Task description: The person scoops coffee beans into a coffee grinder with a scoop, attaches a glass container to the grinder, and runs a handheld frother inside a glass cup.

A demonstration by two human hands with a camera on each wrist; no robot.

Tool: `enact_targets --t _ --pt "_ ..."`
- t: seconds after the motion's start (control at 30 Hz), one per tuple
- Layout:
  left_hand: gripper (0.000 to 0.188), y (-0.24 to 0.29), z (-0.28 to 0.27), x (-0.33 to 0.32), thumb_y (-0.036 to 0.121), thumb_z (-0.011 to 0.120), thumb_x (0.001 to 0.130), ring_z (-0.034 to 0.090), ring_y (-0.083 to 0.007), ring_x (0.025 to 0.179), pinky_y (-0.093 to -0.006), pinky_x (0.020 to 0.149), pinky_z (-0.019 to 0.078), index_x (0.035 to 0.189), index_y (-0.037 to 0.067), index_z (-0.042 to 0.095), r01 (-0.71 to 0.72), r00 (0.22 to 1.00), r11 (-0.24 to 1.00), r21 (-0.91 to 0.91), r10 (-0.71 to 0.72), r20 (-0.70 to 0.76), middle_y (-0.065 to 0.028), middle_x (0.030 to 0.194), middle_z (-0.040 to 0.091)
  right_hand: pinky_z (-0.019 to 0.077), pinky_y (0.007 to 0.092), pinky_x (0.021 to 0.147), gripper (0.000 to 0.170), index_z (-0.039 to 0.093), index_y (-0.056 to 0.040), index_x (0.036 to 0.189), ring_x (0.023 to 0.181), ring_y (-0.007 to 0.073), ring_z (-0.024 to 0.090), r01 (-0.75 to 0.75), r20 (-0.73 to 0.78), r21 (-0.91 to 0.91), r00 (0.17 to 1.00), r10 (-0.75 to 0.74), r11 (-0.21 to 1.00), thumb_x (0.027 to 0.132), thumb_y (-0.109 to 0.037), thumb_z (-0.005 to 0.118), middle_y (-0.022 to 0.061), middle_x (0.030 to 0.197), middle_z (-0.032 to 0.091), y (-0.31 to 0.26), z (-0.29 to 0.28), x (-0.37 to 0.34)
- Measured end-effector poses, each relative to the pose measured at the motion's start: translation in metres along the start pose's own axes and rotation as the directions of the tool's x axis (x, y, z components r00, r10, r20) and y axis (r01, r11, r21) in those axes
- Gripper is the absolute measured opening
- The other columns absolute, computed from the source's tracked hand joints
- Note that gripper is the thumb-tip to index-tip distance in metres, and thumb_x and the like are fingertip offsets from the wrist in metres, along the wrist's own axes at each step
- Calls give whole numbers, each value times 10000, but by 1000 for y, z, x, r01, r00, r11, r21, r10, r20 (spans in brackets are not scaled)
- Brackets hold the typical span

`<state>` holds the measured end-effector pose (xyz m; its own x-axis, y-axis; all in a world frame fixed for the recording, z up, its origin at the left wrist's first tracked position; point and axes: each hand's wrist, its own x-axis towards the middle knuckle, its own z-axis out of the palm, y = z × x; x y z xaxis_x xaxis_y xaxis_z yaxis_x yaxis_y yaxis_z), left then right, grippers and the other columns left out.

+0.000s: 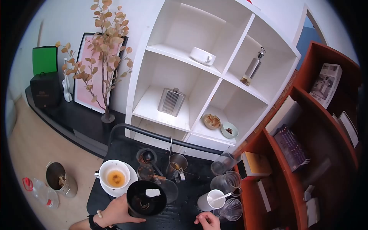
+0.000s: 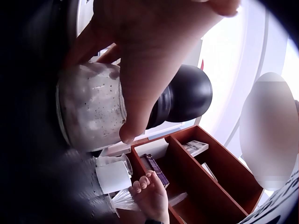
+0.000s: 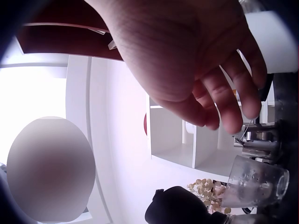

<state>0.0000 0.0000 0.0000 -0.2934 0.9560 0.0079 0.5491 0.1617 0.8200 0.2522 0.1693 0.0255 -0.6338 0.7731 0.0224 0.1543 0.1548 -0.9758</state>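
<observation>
My left hand [image 1: 115, 211] grips a glass jar with a flared black top [image 1: 147, 199], held over the front of the black table. In the left wrist view, fingers and thumb wrap the speckled clear jar [image 2: 91, 107], its black top [image 2: 191, 93] pointing away. Behind that hand, a white cup [image 1: 105, 183] of amber liquid stands on a saucer [image 1: 134, 177]. My right hand [image 1: 207, 220] holds nothing, its fingers loosely bent. It is nearest a white cup with a spoon [image 1: 205, 203] and a ribbed clear glass cone [image 1: 232, 210]. A clear glass [image 1: 169, 191] stands beside the jar.
A metal cup [image 1: 177, 165] and small glasses with a dark scoop [image 1: 147, 155] stand at the table's back. A glass pitcher [image 1: 224, 184] is at the right. Beyond the rail [image 1: 184, 145] rises a white shelf [image 1: 153, 115]; a metal bin [image 1: 69, 188] stands on the floor.
</observation>
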Motion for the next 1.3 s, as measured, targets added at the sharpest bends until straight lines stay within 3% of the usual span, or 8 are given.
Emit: enact_targets --t 0.23,0.37,0.47,0.53,0.77,0.97,1.03,1.3 --pt "919 12 1 -2 518 761 495 551 -269 961 -321 860 423 1193 45 396 111 990 979 169 -95 -102 -126 1066 539 402 204 590 141 553 4 829 629 87 523 -12 27 -22 1000 12 1000 868 -126 516 27 657 563 4 2 7" --pt "991 16 -3 -1 570 725 523 483 -301 1036 -362 840 421 1234 10 321 78 992 970 232 -52 -118 -196 1070 483 399 201 587 139 552 2 822 627 85 522 -35 2 -24 999 36 999 868 -123 515 26 658 564 5 4 7" --pt "954 4 3 2 507 771 501 458 -276 1067 -345 880 391 1212 18 365 -43 980 998 47 51 -190 -172 1094 479 397 200 584 137 550 1 813 623 85 520 -50 -2 -22 999 50 999 866 -120 515 25 657 564 6 5 7" --pt "915 2 9 10 415 819 472 461 -264 1066 -339 917 360 1185 20 402 -175 971 850 -497 65 -230 -143 1126 476 397 200 583 138 547 2 806 621 83 518 -54 0 -26 999 54 998 866 -118 515 25 654 563 8 6 5" --pt "857 -17 -1 29 351 820 496 489 -233 1020 -335 924 355 1171 12 415 -249 968 805 -538 228 -107 -127 1117 505 396 198 587 143 546 1 799 622 82 517 -47 -9 -5 999 47 999 867 -121 513 24 654 564 5 11 5" --pt "518 -25 19 20 323 599 770 502 -187 924 -301 842 397 1148 4 446 -184 982 672 -717 86 -171 -99 1054 546 396 202 585 147 544 2 797 621 82 518 -42 -10 -2 999 42 999 868 -123 511 27 658 566 9 12 3" --pt "382 -31 19 23 284 454 870 508 -168 894 -279 808 409 1115 -7 480 -247 966 825 -509 168 -196 -85 1010 569 400 202 583 143 546 -3 797 621 80 517 -37 26 -22 999 37 999 868 -122 511 27 651 559 9 15 5" --pt "306 -27 21 25 190 388 900 502 -128 874 -251 808 408 1109 -6 496 -88 993 681 -727 1 -119 -53 990 571 428 199 581 103 547 12 828 613 79 553 165 148 181 970 -192 970 866 -77 509 41 647 586 11 35 84"
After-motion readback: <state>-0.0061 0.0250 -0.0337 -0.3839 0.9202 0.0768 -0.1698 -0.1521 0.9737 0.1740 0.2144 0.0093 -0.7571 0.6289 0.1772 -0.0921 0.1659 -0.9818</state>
